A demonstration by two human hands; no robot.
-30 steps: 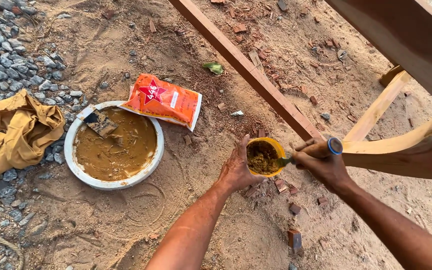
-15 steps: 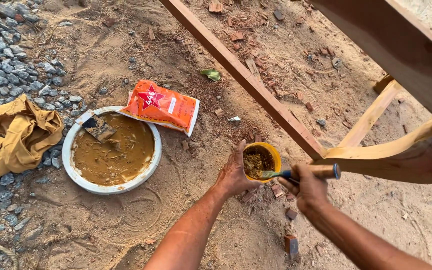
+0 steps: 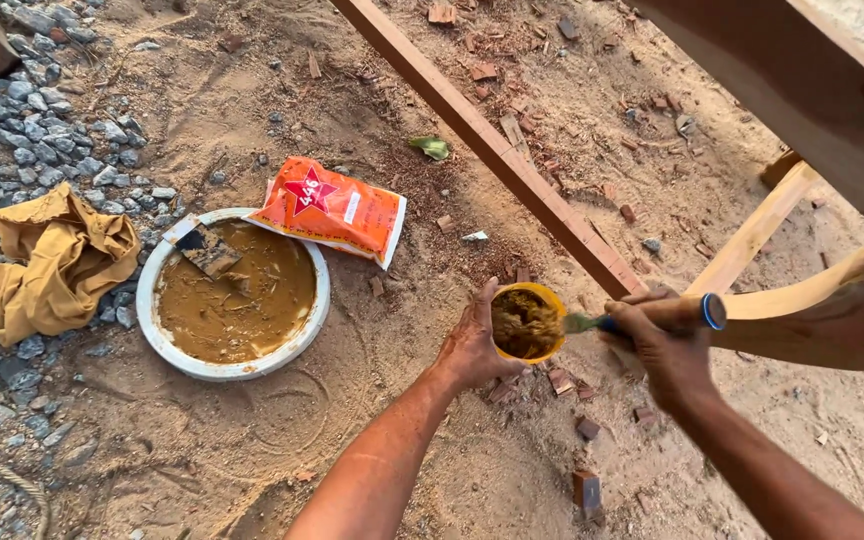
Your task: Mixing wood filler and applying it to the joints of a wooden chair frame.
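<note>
My left hand (image 3: 472, 345) grips a small yellow cup (image 3: 528, 322) filled with brown paste, held just above the sandy ground. My right hand (image 3: 664, 345) is closed around a blue-handled tool (image 3: 652, 318), whose metal tip reaches the cup's right rim. Both hands are beside a sloping wooden beam (image 3: 512, 165). To the left on the ground sits a white round basin (image 3: 232, 293) of brown paste with a flat scraper (image 3: 207, 252) lying in it.
An orange packet (image 3: 332, 208) lies against the basin's upper right rim. A crumpled mustard cloth (image 3: 47, 262) rests on grey gravel (image 3: 42, 140) at left. Wooden furniture parts (image 3: 802, 300) fill the right side. Brick fragments (image 3: 584, 428) dot the sand.
My right hand has shifted so the tool's tip sits at the cup's rim instead of dipping into the paste. The view has drifted slightly; the cup stays in my left hand.
</note>
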